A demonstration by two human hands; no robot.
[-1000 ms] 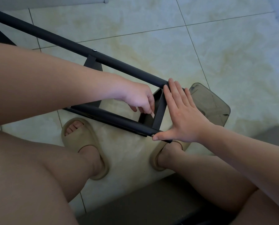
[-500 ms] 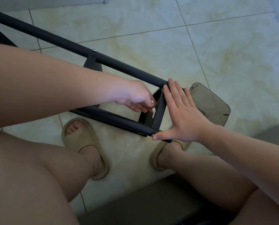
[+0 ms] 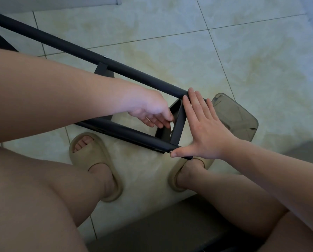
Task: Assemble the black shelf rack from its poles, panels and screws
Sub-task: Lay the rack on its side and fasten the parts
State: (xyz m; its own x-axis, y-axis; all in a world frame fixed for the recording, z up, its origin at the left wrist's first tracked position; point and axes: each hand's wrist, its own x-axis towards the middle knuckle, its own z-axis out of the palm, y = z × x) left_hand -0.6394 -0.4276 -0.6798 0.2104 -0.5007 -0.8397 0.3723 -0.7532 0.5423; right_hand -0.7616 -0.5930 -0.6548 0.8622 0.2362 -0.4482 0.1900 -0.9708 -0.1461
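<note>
Although seen only from above and partly behind two forearms, reads clearly enough at the joint: end panel (image 3: 178, 122) set crosswise between far pole (image 3: 61, 42) and near pole (image 3: 126, 132), long axis running from the far pole down toward the near one, both poles slanting from upper left to lower right above the tiled floor (image 3: 243, 51). Right hand (image 3: 205, 130) laid flat and released against the panel's outer face, fingers straight and reaching the far pole's end, thumb stretched along the near pole's tip, touching or just beside a small bright thumb-side screw (image 3: 170, 151). Left hand (image 3: 152, 111) reaching in between the poles from the opposite side, fingers curled at the panel's inner face; cannot tell whether pinching a nut, a screw or nothing. So, panel sandwiched: left hand inside, right hand outside, the right nearer the near-pole screw, the left nearer the panel's middle. Probably calls next for keeping the panel square while seating that fastener; could skew on easing the flat palm off. Counted: two poles; two panels, namely the end one and a second panel (image 3: 102, 69) farther up, mostly behind the left forearm; two screws, the thumb-side one and an upper screw (image 3: 105, 56) atop the far pole; one grey translucent box (image 3: 243, 120) on the floor just beyond the right hand; two beige slippers, left slipper (image 3: 90, 155) and right slipper (image 3: 207, 161).
</note>
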